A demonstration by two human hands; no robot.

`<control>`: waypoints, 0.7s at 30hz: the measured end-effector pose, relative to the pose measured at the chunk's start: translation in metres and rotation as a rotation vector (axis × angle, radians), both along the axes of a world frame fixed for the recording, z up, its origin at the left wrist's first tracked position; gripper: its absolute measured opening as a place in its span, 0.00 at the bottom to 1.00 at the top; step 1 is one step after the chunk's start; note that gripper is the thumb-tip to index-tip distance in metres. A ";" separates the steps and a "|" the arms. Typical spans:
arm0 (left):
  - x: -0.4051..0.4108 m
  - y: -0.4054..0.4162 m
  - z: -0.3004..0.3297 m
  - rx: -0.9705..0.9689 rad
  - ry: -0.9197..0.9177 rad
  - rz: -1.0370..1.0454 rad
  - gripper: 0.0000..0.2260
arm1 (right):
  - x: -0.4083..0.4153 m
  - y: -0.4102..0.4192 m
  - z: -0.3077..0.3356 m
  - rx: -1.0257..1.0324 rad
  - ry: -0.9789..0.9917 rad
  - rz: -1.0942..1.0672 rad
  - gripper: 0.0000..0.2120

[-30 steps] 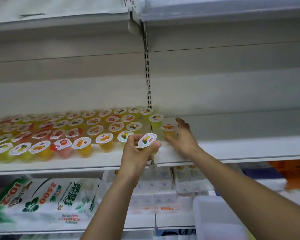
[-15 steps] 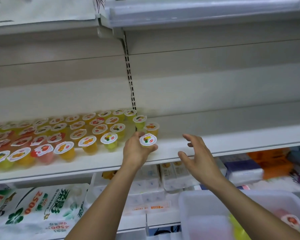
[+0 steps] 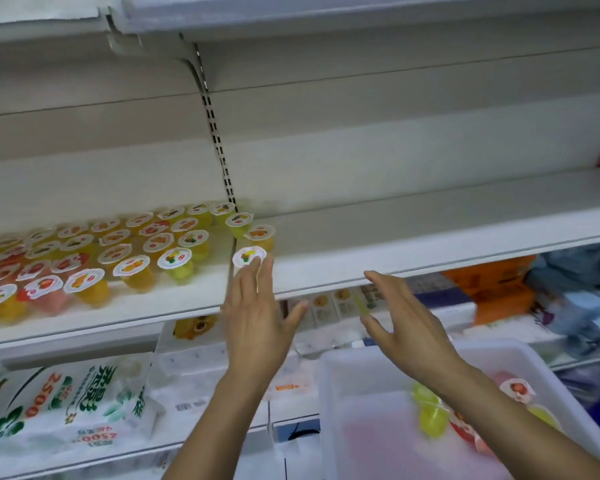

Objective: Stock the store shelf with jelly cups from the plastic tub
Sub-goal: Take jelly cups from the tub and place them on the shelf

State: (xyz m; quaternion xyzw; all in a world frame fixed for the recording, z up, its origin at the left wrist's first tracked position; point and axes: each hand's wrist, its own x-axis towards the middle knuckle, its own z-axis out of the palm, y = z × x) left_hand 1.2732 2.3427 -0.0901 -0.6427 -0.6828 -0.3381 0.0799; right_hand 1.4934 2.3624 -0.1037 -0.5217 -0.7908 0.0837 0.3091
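Left hand (image 3: 257,327) let go: jelly cup (image 3: 249,256) now on shelf (image 3: 413,244), just past its straight fingers (image 3: 265,271). Right hand (image 3: 406,327) open (empty), lower toward tub (image 3: 329,375).

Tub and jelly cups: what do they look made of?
Tub: likely plastic, milky and translucent; colours inside show dimly through its wall. Jelly cups: clear, thin plastic by the look, the jelly's colour showing through; white printed lids, probably peel-off film.

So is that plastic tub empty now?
No. The plastic tub still holds several jelly cups lying loose on its bottom, green and red ones; blur hides the exact count.
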 end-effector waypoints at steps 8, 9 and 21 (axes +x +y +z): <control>0.096 -0.048 -0.084 -0.234 0.096 -0.298 0.37 | 0.082 -0.046 -0.065 -0.013 -0.328 -0.097 0.29; 0.107 -0.052 -0.092 -0.283 0.084 -0.317 0.37 | 0.094 -0.052 -0.074 -0.046 -0.342 -0.115 0.30; 0.217 -0.058 -0.181 -0.791 0.203 -0.522 0.39 | 0.213 -0.119 -0.147 -0.566 -0.565 -0.313 0.37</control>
